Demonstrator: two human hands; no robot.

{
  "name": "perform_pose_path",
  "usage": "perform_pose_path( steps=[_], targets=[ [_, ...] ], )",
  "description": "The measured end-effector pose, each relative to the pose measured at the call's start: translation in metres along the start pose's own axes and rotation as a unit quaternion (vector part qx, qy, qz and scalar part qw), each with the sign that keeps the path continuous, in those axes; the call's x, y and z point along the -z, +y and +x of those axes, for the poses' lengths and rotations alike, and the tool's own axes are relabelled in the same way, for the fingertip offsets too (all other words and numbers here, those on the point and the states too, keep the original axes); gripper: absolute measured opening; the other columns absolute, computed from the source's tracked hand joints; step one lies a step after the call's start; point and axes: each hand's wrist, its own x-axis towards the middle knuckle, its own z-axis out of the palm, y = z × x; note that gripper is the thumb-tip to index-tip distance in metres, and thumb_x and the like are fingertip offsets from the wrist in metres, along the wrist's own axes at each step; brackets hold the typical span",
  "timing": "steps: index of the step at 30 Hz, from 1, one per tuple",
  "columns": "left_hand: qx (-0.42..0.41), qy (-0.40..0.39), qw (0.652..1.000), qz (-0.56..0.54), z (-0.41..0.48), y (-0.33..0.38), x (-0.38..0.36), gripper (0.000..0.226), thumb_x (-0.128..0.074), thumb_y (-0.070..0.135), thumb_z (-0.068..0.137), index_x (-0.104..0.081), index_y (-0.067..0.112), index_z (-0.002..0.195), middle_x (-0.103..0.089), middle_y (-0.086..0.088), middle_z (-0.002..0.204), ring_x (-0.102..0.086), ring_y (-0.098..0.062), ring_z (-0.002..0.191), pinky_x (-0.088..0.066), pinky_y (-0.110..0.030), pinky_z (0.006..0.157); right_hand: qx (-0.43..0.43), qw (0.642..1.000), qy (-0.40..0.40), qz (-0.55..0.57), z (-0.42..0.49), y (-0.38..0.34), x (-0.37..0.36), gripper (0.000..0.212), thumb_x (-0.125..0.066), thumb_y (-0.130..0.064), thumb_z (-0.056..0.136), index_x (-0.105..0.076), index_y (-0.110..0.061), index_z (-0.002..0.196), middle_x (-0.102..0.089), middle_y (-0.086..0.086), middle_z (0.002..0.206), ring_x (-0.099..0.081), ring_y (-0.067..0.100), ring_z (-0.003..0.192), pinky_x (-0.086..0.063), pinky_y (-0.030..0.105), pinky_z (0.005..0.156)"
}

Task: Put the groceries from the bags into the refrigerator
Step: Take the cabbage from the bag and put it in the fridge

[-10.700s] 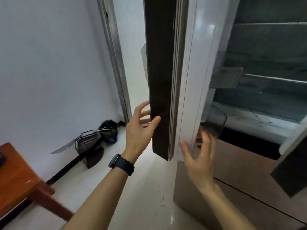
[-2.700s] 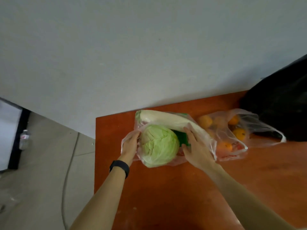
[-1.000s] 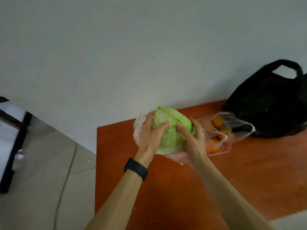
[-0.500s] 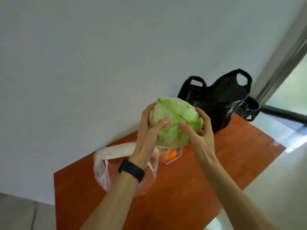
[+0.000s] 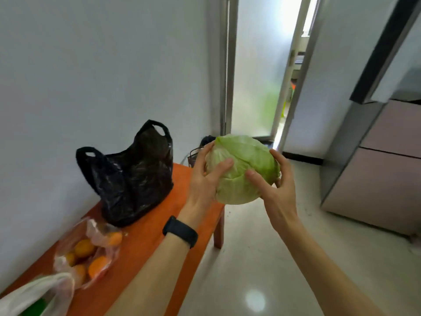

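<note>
A pale green cabbage (image 5: pixel 245 165) is held in the air between both hands, past the far end of the orange table (image 5: pixel 141 242). My left hand (image 5: pixel 205 181) grips its left side, fingers curled over the front. My right hand (image 5: pixel 276 190) grips its right side. On the table stand a black plastic bag (image 5: pixel 132 179), a clear bag of oranges (image 5: pixel 88 254) and, at the lower left corner, a clear bag (image 5: pixel 34 295) with a white vegetable and something green. The refrigerator (image 5: pixel 382 169) stands at the right, its upper door (image 5: pixel 385 49) swung open.
A white wall runs along the left behind the table. A glass door (image 5: pixel 257 71) with a metal frame lies ahead. A dark wire basket (image 5: pixel 196 156) sits on the floor behind the table. Pale tiled floor (image 5: pixel 262 258) stretches between table and refrigerator.
Both hands lifted the cabbage out of its clear bag and carried it right, away from the table. My view swung right, bringing the doorway and refrigerator into sight.
</note>
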Motion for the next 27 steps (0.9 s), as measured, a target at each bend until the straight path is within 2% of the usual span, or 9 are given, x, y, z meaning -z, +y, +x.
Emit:
perform_pose_path(
  steps=[5, 9, 13, 18, 27],
  targets=[
    [-0.007, -0.097, 0.995, -0.016, 0.023, -0.019, -0.136, 0.054, -0.079, 0.035, 0.082, -0.056, 0.047, 0.13, -0.061, 0.001, 0.132, -0.066, -0.019, 0.114, -0.057, -0.045, 0.093, 0.049, 0.995, 0.082, -0.031, 0.042, -0.018, 0.126, 0.08, -0.081, -0.057, 0.064, -0.048, -0.045, 0.136, -0.052, -0.007, 0.137, -0.054, 0.017, 0.124, -0.055, 0.047, 0.097],
    [-0.014, -0.164, 0.986, -0.031, 0.034, -0.027, -0.232, 0.051, -0.078, 0.032, 0.083, -0.057, 0.051, 0.126, -0.062, 0.004, 0.131, -0.066, -0.015, 0.113, -0.059, -0.04, 0.09, 0.08, 0.985, 0.144, -0.048, 0.067, -0.033, 0.212, 0.081, -0.081, -0.054, 0.065, -0.047, -0.042, 0.139, -0.05, -0.007, 0.138, -0.054, 0.012, 0.124, -0.054, 0.044, 0.098],
    [-0.009, -0.226, 0.973, -0.044, 0.052, -0.041, -0.316, 0.053, -0.078, 0.037, 0.078, -0.057, 0.05, 0.125, -0.063, 0.004, 0.131, -0.065, -0.017, 0.115, -0.058, -0.044, 0.091, 0.107, 0.971, 0.199, -0.076, 0.094, -0.039, 0.284, 0.08, -0.081, -0.051, 0.067, -0.048, -0.04, 0.139, -0.053, -0.005, 0.137, -0.055, 0.009, 0.123, -0.054, 0.038, 0.098],
    [-0.019, -0.285, 0.956, -0.065, 0.083, -0.068, -0.419, 0.053, -0.076, 0.036, 0.078, -0.057, 0.05, 0.125, -0.061, 0.004, 0.132, -0.064, -0.015, 0.115, -0.058, -0.035, 0.087, 0.124, 0.952, 0.257, -0.108, 0.139, -0.033, 0.368, 0.078, -0.081, -0.056, 0.066, -0.049, -0.045, 0.137, -0.053, -0.007, 0.138, -0.055, 0.01, 0.125, -0.052, 0.043, 0.1],
    [-0.017, -0.363, 0.927, -0.088, 0.169, -0.114, -0.604, 0.057, -0.079, 0.043, 0.073, -0.058, 0.048, 0.126, -0.063, 0.009, 0.127, -0.064, -0.016, 0.116, -0.056, -0.044, 0.094, 0.138, 0.925, 0.327, -0.137, 0.26, -0.022, 0.514, 0.084, -0.082, -0.064, 0.063, -0.05, -0.042, 0.137, -0.055, -0.004, 0.139, -0.056, 0.017, 0.126, -0.051, 0.051, 0.101]
  ],
)
